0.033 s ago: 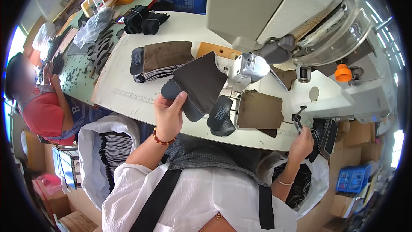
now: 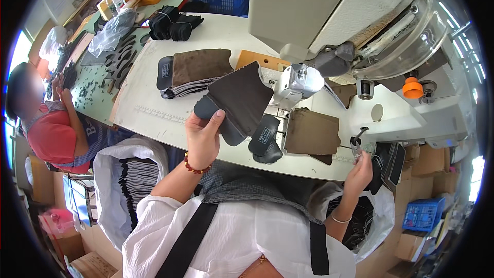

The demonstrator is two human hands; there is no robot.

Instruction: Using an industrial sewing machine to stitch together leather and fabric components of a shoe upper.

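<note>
1. We see our left hand (image 2: pixel 203 136) raised over the near edge of the white worktable (image 2: pixel 154 108), thumb and fingers closed on the lower corner of a dark brown leather piece (image 2: pixel 239 100) with a grey rounded tab at its end.
2. The leather piece tilts up and away from the hand, its far edge close to the grey head of the sewing machine (image 2: pixel 296 82).
3. Our right hand (image 2: pixel 358 170) is at the table's right end, fingers drawn together around a small clear object (image 2: pixel 360 146) by a black lever; we cannot tell how firmly it is held.
4. Between the hands lie a small black padded piece (image 2: pixel 265 136) and a flat olive-brown piece (image 2: pixel 312 133), just beside each other.
5. A stack of brown and black cut pieces (image 2: pixel 193 72) sits farther back on the table.
6. A white sack (image 2: pixel 110 175) of dark pieces stands by our left knee.
7. To our left, a person in a red top (image 2: pixel 49 136) works at a green table (image 2: pixel 95 82).
</note>
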